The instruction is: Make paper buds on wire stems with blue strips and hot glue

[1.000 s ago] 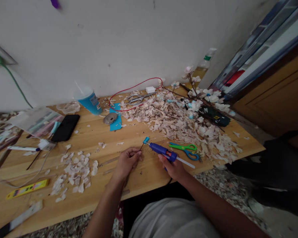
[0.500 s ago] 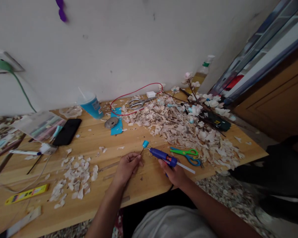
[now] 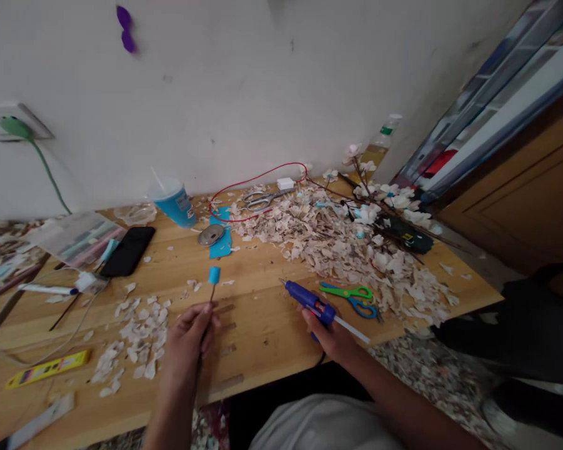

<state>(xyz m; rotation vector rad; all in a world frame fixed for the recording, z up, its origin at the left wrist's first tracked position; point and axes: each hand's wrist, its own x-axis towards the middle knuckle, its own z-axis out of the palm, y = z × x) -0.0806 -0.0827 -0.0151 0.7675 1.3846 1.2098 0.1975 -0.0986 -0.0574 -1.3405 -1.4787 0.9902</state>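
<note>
My left hand [image 3: 190,334] pinches a thin dark stem [image 3: 212,292] topped by a small blue roll [image 3: 214,275], which points up over the table. In my right hand [image 3: 330,334] is a blue glue gun [image 3: 309,300], its white glue stick [image 3: 351,329] jutting from the back. The gun's nozzle points up and left, apart from the blue roll. Green-and-blue scissors [image 3: 349,294] lie just beyond the gun. Loose pale petals [image 3: 143,331] are scattered left of my left hand.
A big heap of pale petals [image 3: 328,234] covers the back right, beside flowering branches [image 3: 379,194]. Further left stand a blue cup [image 3: 175,206], a round metal lid [image 3: 210,235] and a black phone [image 3: 129,251]. A yellow box [image 3: 49,369] lies at front left.
My left hand has moved left with the stem, taking the blue roll away from the glue gun's nozzle. My right hand stays nearly in place, still holding the gun.
</note>
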